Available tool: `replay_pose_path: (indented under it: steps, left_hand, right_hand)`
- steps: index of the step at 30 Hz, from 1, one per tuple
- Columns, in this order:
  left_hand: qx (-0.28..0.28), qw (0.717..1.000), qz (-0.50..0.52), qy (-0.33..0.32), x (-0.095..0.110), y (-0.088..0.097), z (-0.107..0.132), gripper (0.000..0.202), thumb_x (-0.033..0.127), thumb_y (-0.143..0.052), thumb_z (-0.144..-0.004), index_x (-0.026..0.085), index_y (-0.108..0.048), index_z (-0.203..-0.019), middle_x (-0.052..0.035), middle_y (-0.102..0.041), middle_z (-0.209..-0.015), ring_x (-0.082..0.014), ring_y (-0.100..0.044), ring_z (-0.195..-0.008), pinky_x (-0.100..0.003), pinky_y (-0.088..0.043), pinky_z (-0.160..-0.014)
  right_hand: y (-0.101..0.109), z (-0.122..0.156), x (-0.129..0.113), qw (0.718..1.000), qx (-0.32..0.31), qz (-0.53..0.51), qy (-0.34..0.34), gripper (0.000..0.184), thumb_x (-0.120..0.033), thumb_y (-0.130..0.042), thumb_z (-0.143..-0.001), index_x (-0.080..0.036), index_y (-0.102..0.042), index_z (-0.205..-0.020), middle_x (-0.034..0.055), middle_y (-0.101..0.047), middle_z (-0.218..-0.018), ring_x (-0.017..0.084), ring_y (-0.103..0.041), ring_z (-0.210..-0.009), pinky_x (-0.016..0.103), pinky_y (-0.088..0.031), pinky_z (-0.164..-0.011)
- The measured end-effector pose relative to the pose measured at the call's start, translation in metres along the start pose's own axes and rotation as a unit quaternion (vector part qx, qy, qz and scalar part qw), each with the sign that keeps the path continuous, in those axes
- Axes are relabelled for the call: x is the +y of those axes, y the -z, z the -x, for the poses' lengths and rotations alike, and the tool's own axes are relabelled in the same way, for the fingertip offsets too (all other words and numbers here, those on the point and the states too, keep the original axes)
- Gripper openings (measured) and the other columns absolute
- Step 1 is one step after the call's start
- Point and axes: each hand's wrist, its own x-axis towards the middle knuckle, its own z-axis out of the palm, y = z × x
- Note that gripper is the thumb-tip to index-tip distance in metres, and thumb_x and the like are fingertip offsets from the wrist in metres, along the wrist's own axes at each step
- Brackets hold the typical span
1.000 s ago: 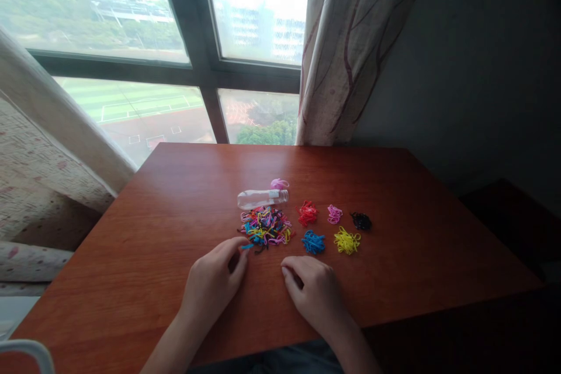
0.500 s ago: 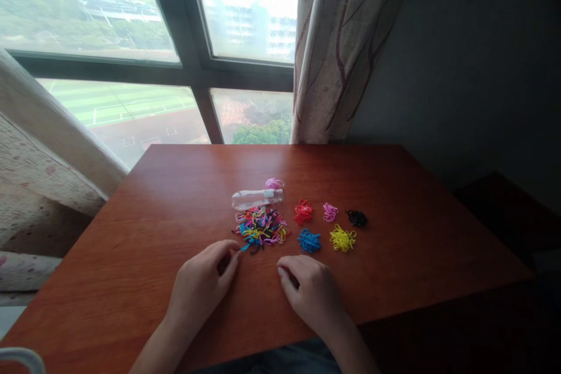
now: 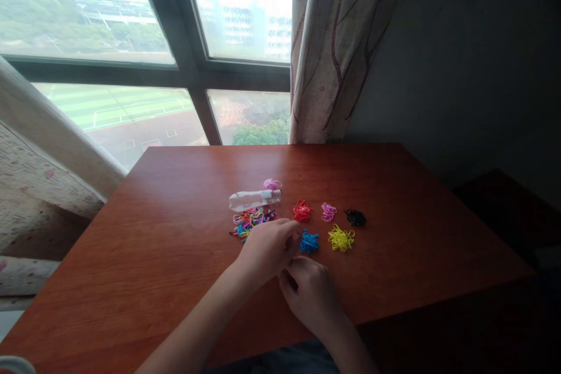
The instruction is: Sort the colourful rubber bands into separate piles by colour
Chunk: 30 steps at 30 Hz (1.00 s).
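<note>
My left hand (image 3: 272, 248) reaches across, its fingers pinched at the left edge of a small blue pile of rubber bands (image 3: 309, 241). A blue rubber band was at these fingertips a moment ago; it is now hard to separate from the pile. Behind this hand, partly covered by it, lies a mixed heap of coloured rubber bands (image 3: 249, 221). My right hand (image 3: 309, 283) rests curled on the table just below the left one, thumb and forefinger close together, with nothing visible in it.
Sorted piles of red (image 3: 301, 211), pink (image 3: 328, 212), black (image 3: 355, 217) and yellow rubber bands (image 3: 341, 238) lie on the wooden table (image 3: 175, 234). A clear plastic bottle (image 3: 248, 200) lies on its side behind the heap, near a pink object (image 3: 272, 184). Window and curtains stand beyond.
My left hand has moved right, from the mixed heap to the blue pile, with the blue band that was at its fingertips. My right hand has stayed almost in place.
</note>
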Motion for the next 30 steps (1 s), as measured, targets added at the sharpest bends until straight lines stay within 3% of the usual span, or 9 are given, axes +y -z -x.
replay_pose_path:
  steps: [4,9,16,23,30]
  left_hand:
    - [-0.026,0.999,-0.016,-0.016,0.004,-0.004,-0.016,0.012,0.022,-0.056,-0.085,0.023,-0.068,-0.085,-0.0008,-0.069,-0.08,-0.0147,-0.063,-0.065,-0.023,-0.041,-0.057]
    - [-0.039,0.999,-0.029,-0.02,0.004,-0.002,-0.014,0.012,0.021,-0.058,-0.083,0.023,-0.068,-0.089,-0.0019,-0.07,-0.083,-0.0173,-0.065,-0.071,-0.024,-0.042,-0.06]
    - [0.019,1.0,0.009,0.009,-0.02,0.013,0.027,0.019,0.021,-0.049,-0.091,0.023,-0.067,-0.094,-0.0011,-0.071,-0.087,-0.0144,-0.065,-0.074,-0.022,-0.043,-0.063]
    - [0.076,0.991,0.032,0.109,-0.058,0.018,0.08,0.016,0.027,-0.052,-0.091,0.022,-0.067,-0.093,-0.0004,-0.07,-0.082,-0.0137,-0.062,-0.067,-0.023,-0.044,-0.063]
    - [0.066,0.984,-0.02,0.161,-0.055,0.007,0.095,0.018,0.036,-0.054,-0.091,0.026,-0.066,-0.099,0.0009,-0.073,-0.09,-0.0177,-0.068,-0.078,-0.026,-0.047,-0.069]
  right_hand:
    - [0.0,0.0,0.0,1.0,-0.005,0.0,0.003,0.015,-0.012,-0.052,-0.086,-0.02,-0.059,-0.075,0.0021,-0.067,-0.074,0.017,-0.063,-0.072,0.024,-0.033,-0.061]
    - [0.0,0.001,0.0,1.0,-0.009,-0.001,0.003,0.014,-0.012,-0.053,-0.086,-0.02,-0.06,-0.076,0.0024,-0.068,-0.075,0.017,-0.063,-0.073,0.024,-0.034,-0.062]
    - [0.004,0.0,-0.004,0.999,-0.012,-0.053,0.0,0.016,-0.014,-0.05,-0.091,-0.022,-0.063,-0.086,0.0011,-0.068,-0.081,0.016,-0.063,-0.076,0.024,-0.036,-0.067]
    - [0.004,0.0,-0.006,0.998,-0.016,-0.054,-0.009,0.016,-0.014,-0.052,-0.091,-0.023,-0.064,-0.087,0.0009,-0.069,-0.082,0.016,-0.063,-0.077,0.024,-0.04,-0.071]
    - [0.003,0.0,-0.005,0.999,-0.009,-0.042,-0.003,0.017,-0.014,-0.051,-0.091,-0.023,-0.065,-0.088,0.0015,-0.07,-0.082,0.016,-0.065,-0.077,0.024,-0.042,-0.072]
